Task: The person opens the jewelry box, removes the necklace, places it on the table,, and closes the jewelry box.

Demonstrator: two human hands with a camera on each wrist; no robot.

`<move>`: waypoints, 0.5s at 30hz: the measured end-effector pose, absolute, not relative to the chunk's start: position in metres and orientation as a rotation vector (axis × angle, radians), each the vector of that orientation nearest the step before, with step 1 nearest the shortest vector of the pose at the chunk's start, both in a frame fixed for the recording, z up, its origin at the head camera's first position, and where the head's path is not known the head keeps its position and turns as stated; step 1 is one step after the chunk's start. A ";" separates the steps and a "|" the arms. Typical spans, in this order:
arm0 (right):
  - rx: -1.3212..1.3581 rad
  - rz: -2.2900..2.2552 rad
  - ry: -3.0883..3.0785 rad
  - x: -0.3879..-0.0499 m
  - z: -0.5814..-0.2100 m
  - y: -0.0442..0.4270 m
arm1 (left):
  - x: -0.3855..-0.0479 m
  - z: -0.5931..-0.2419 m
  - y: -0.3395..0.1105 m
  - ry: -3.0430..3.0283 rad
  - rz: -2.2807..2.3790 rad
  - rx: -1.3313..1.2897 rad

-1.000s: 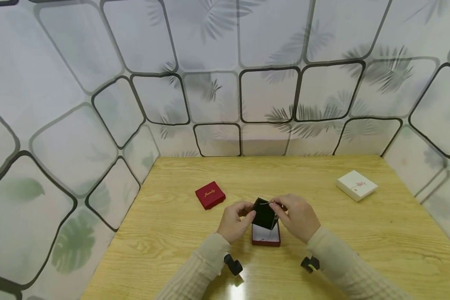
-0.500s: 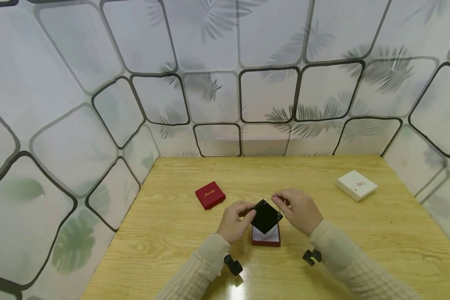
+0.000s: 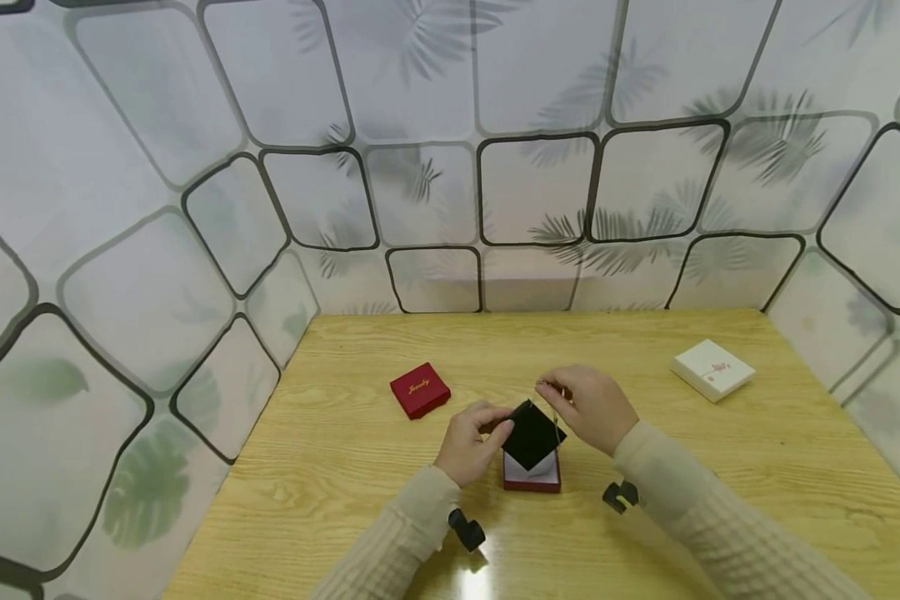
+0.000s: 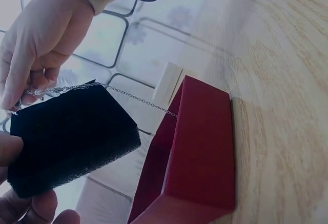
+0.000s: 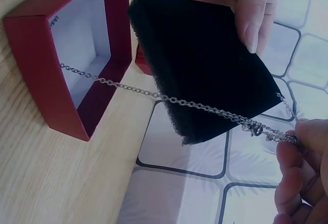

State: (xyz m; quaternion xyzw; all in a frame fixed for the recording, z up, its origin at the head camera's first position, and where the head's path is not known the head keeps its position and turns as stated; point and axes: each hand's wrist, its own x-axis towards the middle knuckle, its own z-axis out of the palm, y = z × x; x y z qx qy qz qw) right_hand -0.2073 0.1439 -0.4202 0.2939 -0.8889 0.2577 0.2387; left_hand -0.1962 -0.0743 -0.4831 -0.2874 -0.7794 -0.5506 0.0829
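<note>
My left hand (image 3: 471, 442) pinches a square black foam pad (image 3: 531, 435) by its left corner, thumb on top. The pad is tilted above an open red box (image 3: 532, 487) with a white inside. To the right of the pad, my right hand (image 3: 588, 408) pinches a bunched part of a silver chain necklace (image 5: 200, 107) between thumb and fingers. In the right wrist view, the chain runs across in front of the pad and down into the box. A short strand also reaches the pad's corner near the right fingertips. Small charms hang close to the fingers.
A red lid (image 3: 420, 390) with gold lettering lies on the wooden table (image 3: 330, 417) beyond the left hand. At the back right sits a white box (image 3: 713, 372) with a pink print. A patterned cloth surrounds the table's back and sides.
My right hand has moved up and away from the pad, drawing the chain with it. The pad has turned so that a corner points down. My left hand stays in place.
</note>
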 end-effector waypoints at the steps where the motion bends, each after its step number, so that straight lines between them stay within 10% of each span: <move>1: 0.808 0.704 -2.436 -0.208 -0.420 0.144 | -0.196 -0.483 -0.074 -2.329 -1.641 -0.861; 15: 0.770 0.692 -2.485 -0.211 -0.421 0.142 | -0.195 -0.478 -0.073 -2.360 -1.564 -0.969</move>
